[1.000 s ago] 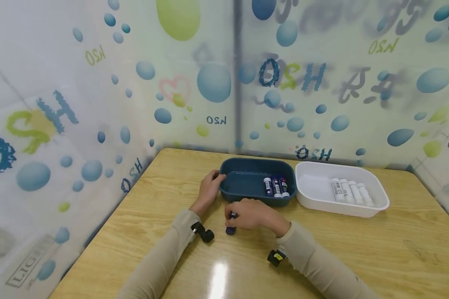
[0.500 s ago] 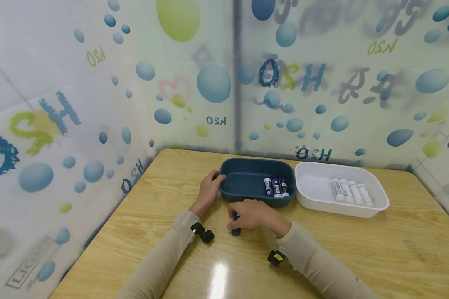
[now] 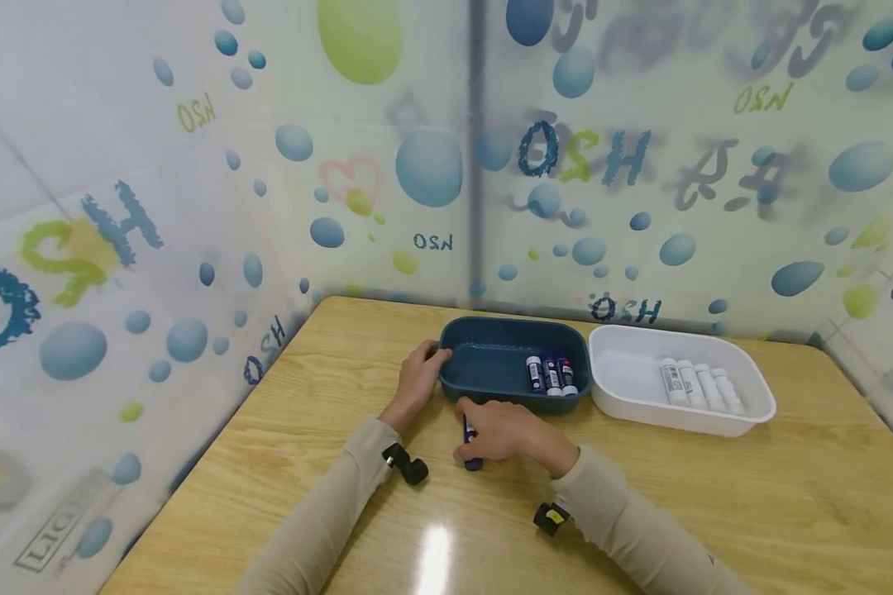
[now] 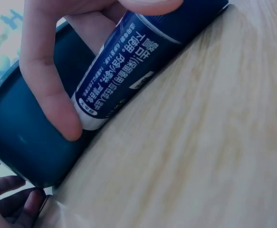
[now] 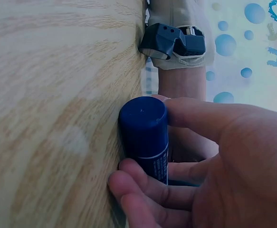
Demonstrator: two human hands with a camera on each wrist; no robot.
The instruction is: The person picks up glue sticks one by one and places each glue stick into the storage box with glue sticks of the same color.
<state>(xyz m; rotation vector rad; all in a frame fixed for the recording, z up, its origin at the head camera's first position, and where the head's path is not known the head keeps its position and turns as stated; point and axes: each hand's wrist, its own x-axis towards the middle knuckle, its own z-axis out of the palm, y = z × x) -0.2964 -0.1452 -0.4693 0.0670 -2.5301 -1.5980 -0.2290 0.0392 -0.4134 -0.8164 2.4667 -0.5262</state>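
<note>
On the wooden table, just in front of a dark blue tray [image 3: 484, 364], my right hand [image 3: 502, 430] grips a dark blue glue stick [image 3: 472, 463]. The stick lies on its side with its blue cap toward me. In the right wrist view the thumb is at the cap of the glue stick [image 5: 143, 126] and the fingers curl across its body. The left wrist view shows its printed label and white end, with a finger at that end. My left hand [image 3: 418, 376] holds the tray's left end, thumb over the rim. Several glue sticks [image 3: 551, 376] lie in the tray's right side.
A white tray [image 3: 618, 368] stands against the blue one on the right, with several white tubes [image 3: 703, 387] lying side by side in it. Patterned curtain-like walls [image 3: 432, 165] rise behind the table and along its left.
The glue stick has shifted slightly to the right under my right hand, and the fingers have spread further along it. My left hand stays on the tray.
</note>
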